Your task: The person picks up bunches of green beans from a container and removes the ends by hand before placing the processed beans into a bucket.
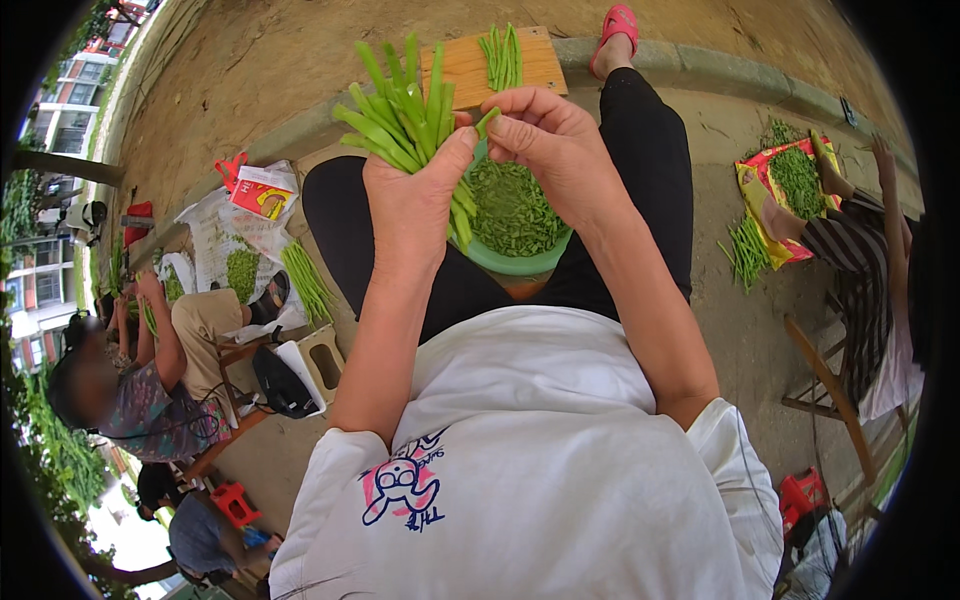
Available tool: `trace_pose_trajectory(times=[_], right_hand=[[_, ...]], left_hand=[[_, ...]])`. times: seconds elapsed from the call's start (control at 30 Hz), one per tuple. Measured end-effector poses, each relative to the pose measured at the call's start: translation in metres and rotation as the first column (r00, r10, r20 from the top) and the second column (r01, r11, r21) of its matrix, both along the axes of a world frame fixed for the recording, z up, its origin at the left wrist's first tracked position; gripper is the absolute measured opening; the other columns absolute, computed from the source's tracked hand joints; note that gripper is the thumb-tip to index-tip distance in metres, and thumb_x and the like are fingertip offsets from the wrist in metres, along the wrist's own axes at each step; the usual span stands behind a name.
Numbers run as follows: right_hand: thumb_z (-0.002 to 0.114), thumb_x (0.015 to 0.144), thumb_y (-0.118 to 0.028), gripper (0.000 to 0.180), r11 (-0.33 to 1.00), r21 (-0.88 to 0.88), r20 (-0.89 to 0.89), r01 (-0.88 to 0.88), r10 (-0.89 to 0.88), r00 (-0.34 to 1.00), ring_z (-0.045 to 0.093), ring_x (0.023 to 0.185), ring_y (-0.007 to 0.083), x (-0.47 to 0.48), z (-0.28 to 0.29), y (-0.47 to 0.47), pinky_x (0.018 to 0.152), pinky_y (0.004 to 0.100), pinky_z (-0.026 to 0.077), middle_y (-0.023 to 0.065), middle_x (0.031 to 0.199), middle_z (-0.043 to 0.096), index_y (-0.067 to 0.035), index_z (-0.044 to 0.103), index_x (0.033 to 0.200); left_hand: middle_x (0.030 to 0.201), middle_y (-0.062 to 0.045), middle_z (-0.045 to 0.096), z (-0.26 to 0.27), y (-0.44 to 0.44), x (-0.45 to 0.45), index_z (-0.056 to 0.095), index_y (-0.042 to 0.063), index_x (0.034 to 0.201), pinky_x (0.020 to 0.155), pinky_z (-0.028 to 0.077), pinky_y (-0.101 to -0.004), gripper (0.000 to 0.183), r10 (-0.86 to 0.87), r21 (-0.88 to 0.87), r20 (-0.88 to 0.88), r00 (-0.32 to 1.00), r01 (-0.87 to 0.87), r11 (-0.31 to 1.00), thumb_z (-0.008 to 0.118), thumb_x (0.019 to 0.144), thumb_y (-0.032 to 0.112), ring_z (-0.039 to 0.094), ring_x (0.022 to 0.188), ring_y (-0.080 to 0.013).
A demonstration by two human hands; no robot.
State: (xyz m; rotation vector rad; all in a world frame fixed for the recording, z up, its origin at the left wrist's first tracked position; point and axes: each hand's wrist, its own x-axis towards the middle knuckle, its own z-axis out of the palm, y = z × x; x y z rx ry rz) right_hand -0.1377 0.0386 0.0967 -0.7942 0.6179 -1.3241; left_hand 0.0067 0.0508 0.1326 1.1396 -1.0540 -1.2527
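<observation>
My left hand (pixel 412 202) is closed around a bunch of thick green stalks (pixel 405 120), whose cut ends fan out at the upper left. Between the thumb and fingers of my right hand (pixel 544 146) is a short green stalk piece (pixel 487 121), close to my left thumb. Below both hands, between my knees, a light green plastic basin (pixel 517 262) holds many short chopped green pieces (pixel 514 214). Beyond it lies a wooden board (pixel 544 64) with several thin green stalks (pixel 502 60) on it.
A stone kerb (pixel 697 67) runs beyond the board. At left are a seated person, stalks on the ground (pixel 306 281), a white sack (pixel 210 225) and a beige stool (pixel 322 360). At right, another person sits by a red and yellow bag (pixel 750 180) bearing greens.
</observation>
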Motion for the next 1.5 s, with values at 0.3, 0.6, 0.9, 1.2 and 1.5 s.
trace_pose_trajectory(times=[0.3,0.6,0.9,1.2,1.5], right_hand=[[0.062,0.084,-0.005,0.017,0.989,-0.142,-0.163,0.03,-0.053,0.985,0.059,0.079,0.0087,0.007,0.027,0.009,0.074,0.0229,0.048,0.0047,0.088,0.064,0.002,0.06,0.1],[0.057,0.086,0.001,0.009,0.946,-0.309,-0.236,0.094,-0.172,0.957,0.058,0.078,0.0083,0.02,0.048,0.02,0.071,0.0214,0.048,0.0038,0.085,0.062,0.002,0.058,0.095],[0.06,0.088,-0.009,0.018,0.997,-0.067,0.174,0.043,-0.031,0.984,0.062,0.077,0.0159,0.011,0.035,0.015,0.072,0.0278,0.05,0.0071,0.088,0.062,-0.002,0.057,0.104],[0.058,0.089,-0.01,0.019,1.0,-0.006,0.128,0.019,-0.018,0.992,0.062,0.077,0.0155,0.006,0.024,0.013,0.073,0.0279,0.05,0.0078,0.088,0.062,-0.002,0.058,0.106],[0.063,0.085,-0.007,0.014,1.0,-0.026,0.096,0.008,-0.005,0.995,0.06,0.073,0.0111,0.011,0.022,0.014,0.07,0.0231,0.049,0.0051,0.087,0.064,-0.002,0.06,0.097]], left_hand=[[0.084,-0.002,0.063,0.017,0.008,0.002,0.062,-0.001,0.093,0.064,0.046,-0.0224,0.015,0.05,-0.182,0.182,0.982,-0.017,0.983,0.063,0.078,0.0,0.058,0.072,-0.0075],[0.08,-0.004,0.059,0.023,0.006,0.011,0.058,0.001,0.091,0.062,0.046,-0.0257,0.013,-0.055,-0.115,-0.092,0.994,0.044,0.992,0.059,0.078,0.001,0.055,0.067,-0.0115],[0.078,-0.004,0.057,0.002,0.005,0.024,0.052,0.004,0.096,0.062,0.047,-0.0282,0.021,-0.101,0.082,-0.297,0.95,0.131,0.988,0.065,0.081,0.008,0.054,0.068,-0.014],[0.086,-0.004,0.062,-0.031,0.008,0.014,0.06,0.001,0.097,0.066,0.045,-0.024,0.018,0.011,0.114,-0.156,0.988,0.007,0.993,0.066,0.079,0.0,0.055,0.073,-0.0093],[0.082,-0.005,0.063,0.013,0.01,0.003,0.062,-0.001,0.096,0.062,0.048,-0.0243,0.019,0.002,-0.074,-0.153,0.988,-0.014,0.997,0.069,0.079,0.005,0.059,0.07,-0.0118]])
